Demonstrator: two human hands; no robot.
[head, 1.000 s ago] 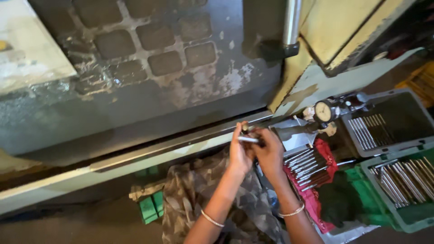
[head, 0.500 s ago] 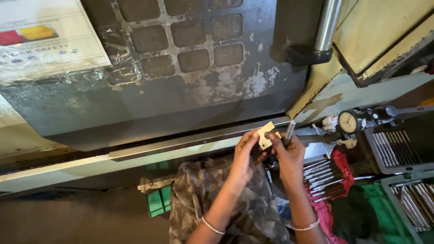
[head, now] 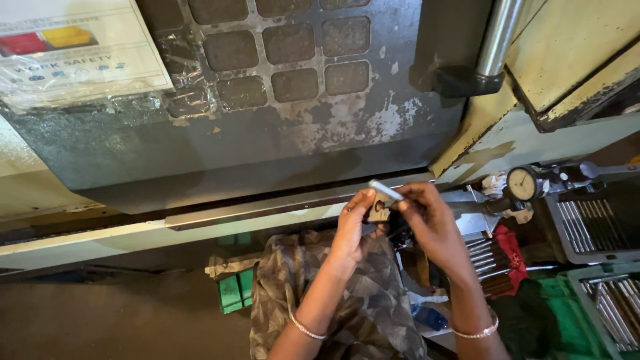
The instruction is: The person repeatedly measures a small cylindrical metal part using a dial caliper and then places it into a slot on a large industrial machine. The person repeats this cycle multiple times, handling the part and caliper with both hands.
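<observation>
Both of my hands meet in front of me over my lap, below the edge of a large grey machine door [head: 267, 133]. My left hand [head: 353, 223] pinches a small flat metal part with a hole [head: 379, 212] from the left. My right hand [head: 427, 220] grips the same piece and a short silver rod [head: 387, 191] on top of it. Each wrist wears a thin bangle. My patterned trousers [head: 333, 307] lie beneath the hands.
A dial gauge [head: 523, 183] stands to the right on the machine ledge. Grey trays of metal pins [head: 587, 227] and a red cloth [head: 512, 250] lie at the right. A green block [head: 233, 290] sits on the floor at the left. A laminated safety sheet [head: 73, 53] hangs at upper left.
The view has shifted so the hands sit nearer the middle. The small part has been turned between my fingers, and the silver rod now lies across its top.
</observation>
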